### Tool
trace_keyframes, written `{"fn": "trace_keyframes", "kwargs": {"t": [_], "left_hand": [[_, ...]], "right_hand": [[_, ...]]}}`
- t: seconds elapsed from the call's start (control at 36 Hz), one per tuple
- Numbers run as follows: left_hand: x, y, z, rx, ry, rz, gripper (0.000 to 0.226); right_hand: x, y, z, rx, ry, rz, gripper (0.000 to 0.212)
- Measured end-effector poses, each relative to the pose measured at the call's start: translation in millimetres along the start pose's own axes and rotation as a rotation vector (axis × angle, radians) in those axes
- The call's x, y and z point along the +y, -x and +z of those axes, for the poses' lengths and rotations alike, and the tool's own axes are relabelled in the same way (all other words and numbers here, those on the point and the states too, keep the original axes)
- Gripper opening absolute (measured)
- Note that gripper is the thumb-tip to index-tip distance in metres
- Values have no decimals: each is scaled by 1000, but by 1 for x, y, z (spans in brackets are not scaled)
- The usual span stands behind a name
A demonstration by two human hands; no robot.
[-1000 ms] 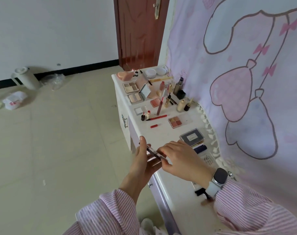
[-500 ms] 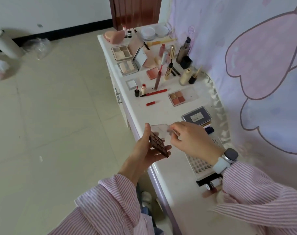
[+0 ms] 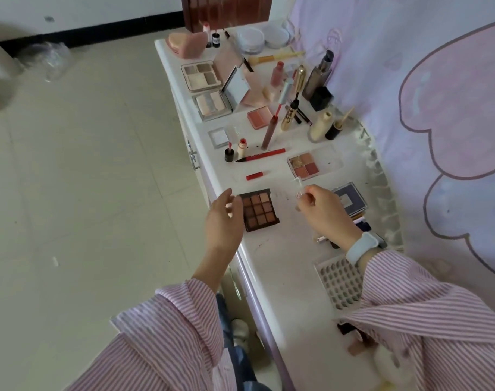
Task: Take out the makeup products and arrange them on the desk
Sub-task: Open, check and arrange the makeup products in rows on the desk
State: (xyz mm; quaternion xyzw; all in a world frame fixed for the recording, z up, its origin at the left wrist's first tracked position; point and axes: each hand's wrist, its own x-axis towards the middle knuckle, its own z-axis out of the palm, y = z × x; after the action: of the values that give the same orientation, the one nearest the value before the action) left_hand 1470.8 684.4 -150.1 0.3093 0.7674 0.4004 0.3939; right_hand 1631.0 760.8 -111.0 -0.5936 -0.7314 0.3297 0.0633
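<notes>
— So, what is each hand doing?
— The right hand [image 3: 322, 213] pinches a thin clear lid [image 3: 298, 187] between thumb and fingertips, held up just above the desk [image 3: 283, 277]. The left hand [image 3: 222, 221] holds nothing; its fingers are loosely spread, just beside the left edge of the brown palette [image 3: 258, 209]. Whether they touch it, I cannot tell.
— How does that palette look?
— Dark brown square case, lying flat and uncovered near the desk's front edge, with nine pans in three rows, from pale beige to rusty brown.
— And around it?
— Just beyond it lies a small red tube [image 3: 253, 175], then a long red pencil [image 3: 262, 155]. To the right sits a clear four-pan palette [image 3: 304, 165] in gold and reddish tones, and behind the right hand a dark blue box [image 3: 350, 198]. Farther back stand a beige bottle [image 3: 319, 127], a gold mascara [image 3: 293, 105] and two pale open palettes [image 3: 204, 88]. Near the right sleeve [image 3: 427, 311] lies a tray of false nails [image 3: 339, 286].
</notes>
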Motion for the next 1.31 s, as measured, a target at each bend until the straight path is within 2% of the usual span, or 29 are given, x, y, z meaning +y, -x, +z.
{"fn": "trace_keyframes", "kwargs": {"t": [0.08, 0.14, 0.19, 0.56, 0.61, 0.67, 0.72, 0.81, 0.89, 0.97, 1.08, 1.19, 1.25, 1.31], "left_hand": [[-6, 3, 4, -29, -368, 226, 63], [-13, 3, 6, -106, -576, 261, 80], [-20, 0, 7, -143, -668, 262, 89], [-22, -16, 8, -77, -641, 295, 86], [-22, -9, 8, -35, -625, 295, 84], [-27, 3, 11, 25, -658, 366, 81], [-35, 16, 18, 75, -697, 487, 77], [-43, 38, 32, 70, -696, 635, 68], [-50, 53, 42, -15, -734, 728, 58], [-59, 57, 46, -76, -798, 726, 49], [-66, 57, 46, -137, -860, 729, 49], [-66, 56, 43, -197, -918, 698, 49], [-66, 56, 41, -207, -910, 687, 49], [-63, 55, 41, -198, -858, 682, 46]], "right_hand": [[-1, -6, -1, -6, 1, -4, 26], [-2, -9, -1, -14, 25, -15, 28], [-2, -13, 0, -26, 33, -21, 30], [16, -23, -4, 47, -53, -69, 34], [29, -20, -11, 133, 33, -99, 33], [44, -17, -18, 211, 249, -92, 38], [56, -17, -24, 164, 433, 11, 58], [69, -18, -24, 2, 515, 168, 89], [77, -20, -22, -88, 479, 213, 98], [78, -20, -22, -104, 468, 185, 95], [77, -17, -20, -29, 462, 119, 82], [72, -10, -25, 106, 404, 72, 79], [67, -4, -31, 201, 310, 32, 80], [63, 6, -37, 304, 110, -28, 83]]}}
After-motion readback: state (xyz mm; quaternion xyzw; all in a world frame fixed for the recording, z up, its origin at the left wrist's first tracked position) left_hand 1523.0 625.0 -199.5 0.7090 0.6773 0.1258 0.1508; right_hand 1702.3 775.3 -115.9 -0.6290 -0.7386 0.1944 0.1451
